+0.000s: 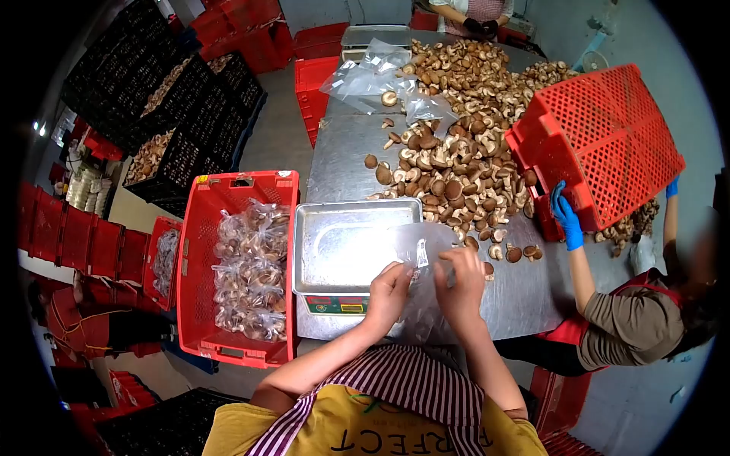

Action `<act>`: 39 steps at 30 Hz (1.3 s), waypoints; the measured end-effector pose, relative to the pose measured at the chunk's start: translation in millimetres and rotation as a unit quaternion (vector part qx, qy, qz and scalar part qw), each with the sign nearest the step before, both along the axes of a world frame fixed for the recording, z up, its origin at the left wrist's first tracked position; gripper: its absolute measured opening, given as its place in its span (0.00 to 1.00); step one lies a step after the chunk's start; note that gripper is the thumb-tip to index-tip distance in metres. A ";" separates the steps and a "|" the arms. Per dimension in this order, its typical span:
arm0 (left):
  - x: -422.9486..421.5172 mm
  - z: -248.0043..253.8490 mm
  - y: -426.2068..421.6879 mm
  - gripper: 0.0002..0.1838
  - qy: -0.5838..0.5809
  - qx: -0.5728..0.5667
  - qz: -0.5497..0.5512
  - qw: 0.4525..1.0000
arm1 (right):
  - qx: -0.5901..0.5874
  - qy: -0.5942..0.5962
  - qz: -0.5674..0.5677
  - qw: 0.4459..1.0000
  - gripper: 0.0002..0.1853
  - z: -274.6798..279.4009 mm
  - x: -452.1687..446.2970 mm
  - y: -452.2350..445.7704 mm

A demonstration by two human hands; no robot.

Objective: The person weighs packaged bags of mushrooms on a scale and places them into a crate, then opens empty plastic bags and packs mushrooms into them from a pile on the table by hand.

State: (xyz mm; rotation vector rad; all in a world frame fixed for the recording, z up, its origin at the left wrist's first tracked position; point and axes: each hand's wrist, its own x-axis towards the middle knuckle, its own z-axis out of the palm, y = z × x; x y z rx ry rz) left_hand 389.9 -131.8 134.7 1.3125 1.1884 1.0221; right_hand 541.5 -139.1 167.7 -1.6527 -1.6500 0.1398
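A clear plastic bag (422, 308) with a white label hangs between my hands, over the right edge of the metal tray (357, 232). My left hand (389, 295) pinches the bag's left side, thumb against the fingers. On the other side, my right hand (461, 287) is beside the bag with fingers bent and apart; whether the thumb touches the film is unclear. Under the tray is a green scale (334, 305) with a red display. Brown shiitake mushrooms (449, 182) lie heaped on the metal table (334, 163) beyond my hands.
At left stands a red crate (190, 266) with bagged mushrooms (255, 273). More plastic bags (372, 76) lie at the table's far end. On the right, a co-worker's blue-gloved hand (566, 219) tilts a red crate (601, 144) over the table. Another person (475, 15) stands at the back.
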 end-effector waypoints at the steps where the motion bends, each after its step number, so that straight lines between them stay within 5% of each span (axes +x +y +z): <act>1: 0.8 3.6 -0.8 0.07 0.006 -0.007 -0.003 1.000 | -0.014 -0.005 0.034 0.999 0.12 1.0 -1.5 -2.5; 23: 12.7 -0.4 -7.4 0.07 0.026 0.016 -0.010 0.999 | 0.011 -0.034 -0.038 0.999 0.11 -21.8 3.7 1.3; 39: 16.8 -4.1 -9.3 0.06 0.039 0.036 -0.011 0.999 | -0.017 -0.043 0.020 0.999 0.06 -11.7 -9.7 -11.0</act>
